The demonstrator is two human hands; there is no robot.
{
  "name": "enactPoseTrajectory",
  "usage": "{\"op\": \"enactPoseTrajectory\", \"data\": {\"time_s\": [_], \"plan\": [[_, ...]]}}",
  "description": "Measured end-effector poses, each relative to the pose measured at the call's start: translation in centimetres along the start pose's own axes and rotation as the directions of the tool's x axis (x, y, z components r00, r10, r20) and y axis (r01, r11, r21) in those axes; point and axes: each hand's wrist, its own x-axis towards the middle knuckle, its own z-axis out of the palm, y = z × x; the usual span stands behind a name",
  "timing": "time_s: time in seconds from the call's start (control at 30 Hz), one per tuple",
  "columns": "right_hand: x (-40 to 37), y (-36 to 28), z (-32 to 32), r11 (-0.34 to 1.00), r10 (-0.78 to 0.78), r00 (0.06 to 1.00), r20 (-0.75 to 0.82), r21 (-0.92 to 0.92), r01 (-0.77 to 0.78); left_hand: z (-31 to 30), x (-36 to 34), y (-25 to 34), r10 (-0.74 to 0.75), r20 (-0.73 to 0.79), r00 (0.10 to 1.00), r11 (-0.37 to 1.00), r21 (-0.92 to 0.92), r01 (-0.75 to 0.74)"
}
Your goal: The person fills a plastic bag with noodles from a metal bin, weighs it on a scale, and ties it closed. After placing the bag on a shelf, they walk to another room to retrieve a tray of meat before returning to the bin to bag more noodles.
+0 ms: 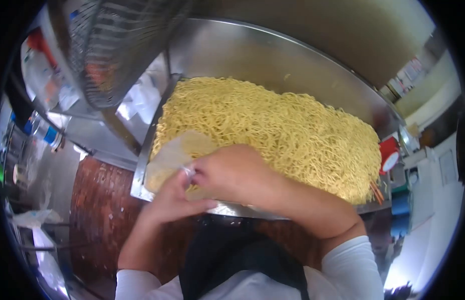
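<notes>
A broad heap of yellow noodles (272, 125) covers the metal tray table in front of me. At its near left corner lies a thin, see-through plastic bag (175, 152), with noodles showing through it. My left hand (172, 197) pinches the gathered edge of the bag between its fingers, its thumb sticking out to the right. Right beside it, my right hand (232, 170) is closed with fingers curled at the same edge of the bag, its back hiding most of the fingertips. The two hands meet just above the table's front rim (247, 211).
A fan with a wire guard (117, 55) stands close at the upper left. Orange chopsticks (376, 192) and a red scale with a round dial (389, 156) are at the right end. A metal backsplash (232, 47) rises behind the noodles; reddish-brown floor tiles (100, 210) show at left.
</notes>
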Motion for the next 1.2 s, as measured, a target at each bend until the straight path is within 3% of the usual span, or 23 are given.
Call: {"op": "enactPoseTrajectory", "data": {"time_s": [0.03,0.1,0.13,0.17,0.2,0.23,0.27,0.3,0.37,0.43,0.5,0.57,0.63,0.73,0.8,0.83,0.93,1.0,1.03,1.1,1.13,1.2], "plan": [[-0.1,-0.8,0.3,1.0,-0.009,1.0,-0.017,0.009,0.009,1.1,0.1,-1.0,0.01,0.037,0.999,1.0,-0.008,-0.01],[-1.1,-1.3,0.8,1.0,0.016,0.998,-0.055,0.012,-0.016,2.4,0.1,-2.9,-0.043,-0.16,0.986,0.989,-0.146,0.019],[-1.8,-0.9,1.3,0.989,-0.092,0.948,-0.305,0.079,0.121,2.9,0.2,-3.6,-0.084,-0.254,0.964,0.976,-0.214,0.029],[-2.9,-0.2,1.3,0.957,-0.177,0.822,-0.541,0.099,0.271,3.3,0.4,-4.1,-0.134,-0.343,0.93,0.959,-0.281,0.035],[-4.3,0.8,0.9,0.957,-0.15,0.79,-0.595,0.113,0.267,3.8,0.9,-4.2,-0.188,-0.428,0.884,0.938,-0.344,0.033],[-6.1,2.2,0.8,0.964,-0.135,0.781,-0.61,0.102,0.247,4.2,1.3,-3.0,-0.143,-0.485,0.863,0.964,-0.268,0.009],[-8.1,4.1,1.2,0.975,-0.036,0.778,-0.627,0.148,0.165,2.7,1.2,-3.5,-0.132,-0.331,0.934,0.949,-0.316,0.023],[-10.4,6.2,1.7,0.977,0.061,0.765,-0.641,0.197,0.087,3.6,1.9,-2.0,-0.116,-0.453,0.884,0.962,-0.274,-0.014],[-16.6,11.0,4.1,0.964,0.192,0.779,-0.597,0.264,-0.035,4.4,3.4,-0.7,0.053,-0.407,0.912,0.953,-0.251,-0.167],[-24.7,14.6,6.2,0.896,0.404,0.778,-0.482,0.382,-0.229,5.7,3.9,1.2,-0.047,-0.393,0.918,0.92,-0.375,-0.114],[-33.7,17.2,8.0,0.724,0.616,0.701,-0.358,0.607,-0.327,6.7,4.6,2.5,-0.012,-0.376,0.927,0.93,-0.343,-0.128],[-42.8,19.8,11.2,0.506,0.802,0.522,-0.288,0.793,-0.339,9.0,5.3,5.7,-0.01,-0.375,0.927,0.945,-0.305,-0.113],[-51.4,21.4,13.2,0.367,0.903,0.352,-0.245,0.866,-0.34,11.7,6.4,8.7,0.024,-0.435,0.9,0.951,-0.267,-0.155],[-61.2,22.6,14.5,0.155,0.973,0.197,-0.116,0.969,-0.194,14.6,9.3,13.2,0.129,-0.294,0.947,0.884,-0.398,-0.244],[-65.4,23.0,13.4,0.152,0.979,0.156,-0.13,0.978,-0.14,18.7,11.7,16.5,0.211,-0.256,0.943,0.859,-0.412,-0.304],[-67.1,23.6,12.7,0.161,0.979,0.136,-0.149,0.984,-0.082,19.0,13.2,17.2,0.273,-0.077,0.959,0.861,-0.424,-0.279],[-70.3,26.4,11.8,0.21,0.971,0.13,-0.201,0.976,-0.059,27.1,16.7,21.1,0.318,-0.092,0.944,0.851,-0.411,-0.327],[-71.2,28.8,11.6,0.253,0.957,0.147,-0.248,0.967,-0.014,31.3,19.5,23.1,0.426,0.14,0.894,0.859,-0.371,-0.352],[-71.5,29.8,11.2,0.266,0.954,0.155,-0.259,0.963,-0.031,33.6,20.9,24.0,0.432,0.15,0.889,0.857,-0.376,-0.353],[-72.0,31.9,10.6,0.276,0.95,0.197,-0.241,0.945,-0.174,38.0,23.0,25.5,0.456,0.271,0.848,0.832,-0.468,-0.298],[-72.3,32.5,9.9,0.269,0.946,0.232,-0.226,0.947,-0.174,39.2,23.5,26.0,0.371,0.107,0.922,0.802,-0.537,-0.26],[-73.5,34.6,8.7,0.245,0.945,0.272,-0.181,0.943,-0.227,43.4,28.0,26.6,0.452,0.328,0.83,0.824,-0.51,-0.248]]}}
